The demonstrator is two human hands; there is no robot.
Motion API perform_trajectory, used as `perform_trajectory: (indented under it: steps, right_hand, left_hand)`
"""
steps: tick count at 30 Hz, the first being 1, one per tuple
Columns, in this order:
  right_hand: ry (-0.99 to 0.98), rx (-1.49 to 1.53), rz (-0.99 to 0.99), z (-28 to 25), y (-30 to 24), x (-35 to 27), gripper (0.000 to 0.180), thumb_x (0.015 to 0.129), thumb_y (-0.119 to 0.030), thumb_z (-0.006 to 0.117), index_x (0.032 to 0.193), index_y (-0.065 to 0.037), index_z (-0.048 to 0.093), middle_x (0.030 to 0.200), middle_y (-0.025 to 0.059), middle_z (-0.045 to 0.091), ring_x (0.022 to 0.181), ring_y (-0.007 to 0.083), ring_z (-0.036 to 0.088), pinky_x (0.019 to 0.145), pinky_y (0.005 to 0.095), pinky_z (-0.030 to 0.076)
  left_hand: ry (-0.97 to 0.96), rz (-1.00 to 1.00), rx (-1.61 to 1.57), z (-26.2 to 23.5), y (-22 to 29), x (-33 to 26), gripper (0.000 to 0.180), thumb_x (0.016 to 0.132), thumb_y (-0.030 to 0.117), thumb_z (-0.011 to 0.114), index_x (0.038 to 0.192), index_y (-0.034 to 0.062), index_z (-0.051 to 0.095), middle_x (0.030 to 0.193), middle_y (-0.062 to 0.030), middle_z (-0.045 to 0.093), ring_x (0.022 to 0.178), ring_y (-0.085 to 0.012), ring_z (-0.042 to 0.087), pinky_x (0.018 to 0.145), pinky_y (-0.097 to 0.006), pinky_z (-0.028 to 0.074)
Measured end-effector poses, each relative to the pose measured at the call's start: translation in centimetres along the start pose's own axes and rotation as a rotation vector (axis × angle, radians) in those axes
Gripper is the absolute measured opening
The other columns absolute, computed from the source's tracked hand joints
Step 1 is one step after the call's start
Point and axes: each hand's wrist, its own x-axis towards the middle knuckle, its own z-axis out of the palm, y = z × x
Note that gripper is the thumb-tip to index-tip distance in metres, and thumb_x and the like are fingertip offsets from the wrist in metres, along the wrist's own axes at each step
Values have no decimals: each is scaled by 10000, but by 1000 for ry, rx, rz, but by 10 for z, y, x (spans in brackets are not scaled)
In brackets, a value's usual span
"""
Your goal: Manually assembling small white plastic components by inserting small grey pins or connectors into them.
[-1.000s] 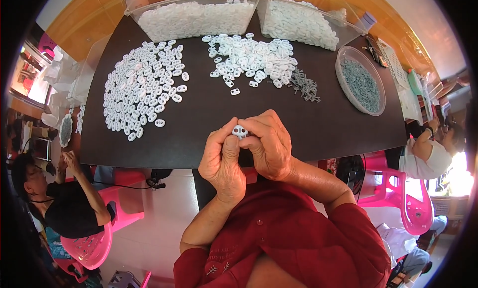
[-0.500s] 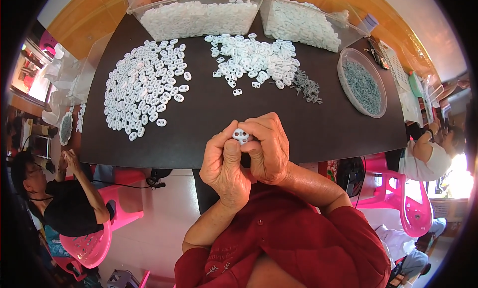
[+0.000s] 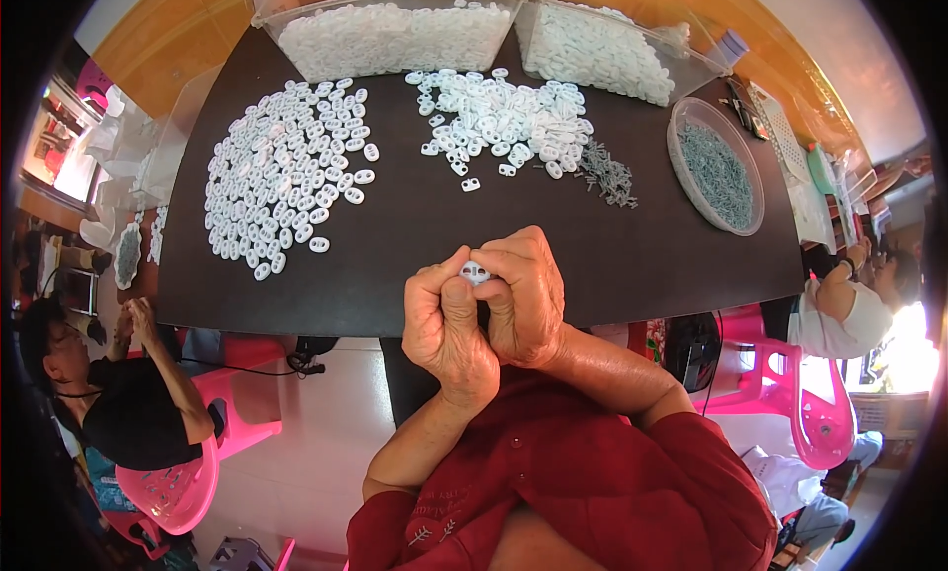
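Note:
Between my two hands, near the table's front edge, is a small white plastic cord lock [image 3: 475,272] with two holes. The thumb and fingertips of my left hand [image 3: 444,329] pinch its left side, and my right hand [image 3: 528,300] pinches its right side. Both hands are closed, fingers curled in close together, so much of the piece is hidden. Beyond them lie a heap of loose white two-hole parts [image 3: 499,117] and a small pile of thin grey pieces [image 3: 609,176], possibly springs. A wide spread of white oval cord locks [image 3: 281,166] covers the table's left part.
Two clear bins [image 3: 395,43] [image 3: 597,53] of white parts stand along the back of the dark table [image 3: 395,275]. A round tub [image 3: 716,166] of grey pieces sits at right. Other people work on both sides, by pink chairs [image 3: 183,487].
The cord lock looks shorter between my fingers: a lower part that showed before has gone up or out of sight. My right hand has shifted slightly left.

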Motion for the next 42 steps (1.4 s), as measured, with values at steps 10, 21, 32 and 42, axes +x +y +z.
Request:
perform_trajectory:
  steps: [10,21,32,42]
  right_hand:
    - [-24,-6,4,2,4,4,136,817,13,584,949,29,554,802,115,561,622,215,497,530,308,417]
    - [-28,-104,300,-45,89,96,108,814,3,608,914,28,638,824,79,634,756,110,577,691,243,470]
    - [-83,-497,-48,19,205,220,58,710,-57,591,752,-19,606,750,184,625,778,365,595,820,478,449]
    - [-287,-314,-71,-28,141,135,94,778,-84,597,834,-10,616,810,129,625,768,321,576,695,391,460]
  left_hand:
    - [21,29,85,-2,-6,5,203,956,130,498,1033,-35,588,838,-8,533,716,-62,465,649,-204,410]
    - [-495,468,1039,-8,-17,87,184,729,20,657,901,85,649,722,-75,555,696,-272,565,593,-365,448]
    - [-605,521,1094,6,-52,111,112,691,31,676,733,46,573,745,-101,506,722,-279,522,575,-386,438]
    - [-652,651,1125,2,-44,106,168,676,17,696,769,42,558,726,-89,511,692,-258,535,572,-364,445]
